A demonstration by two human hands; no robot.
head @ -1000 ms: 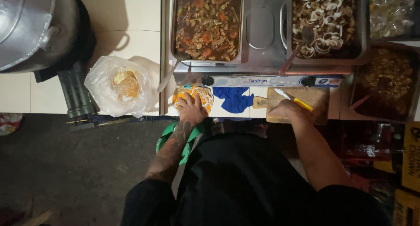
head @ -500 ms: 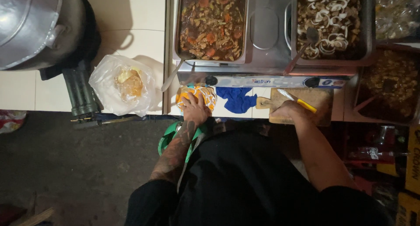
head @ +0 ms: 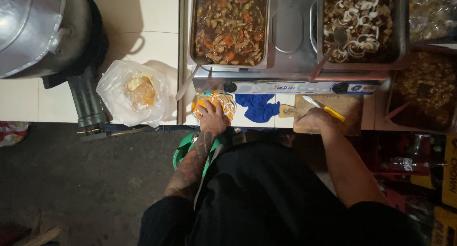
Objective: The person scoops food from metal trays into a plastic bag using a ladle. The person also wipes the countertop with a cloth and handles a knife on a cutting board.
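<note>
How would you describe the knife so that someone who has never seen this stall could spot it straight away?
Start at the long steel cooker carrying the food trays. Just below its front edge, toward the right, lies a wooden cutting board, where the person's right hand rests. The knife lies slantwise on that board beside the hand; its bright yellow handle and pale blade set it apart from the brown wood and the blue cloth nearby.

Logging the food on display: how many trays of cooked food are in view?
4. A stew tray at centre top, an onion-topped tray to its right, a cropped tray at the top-right corner, a dark tray below it. More may lie out of view.
</note>
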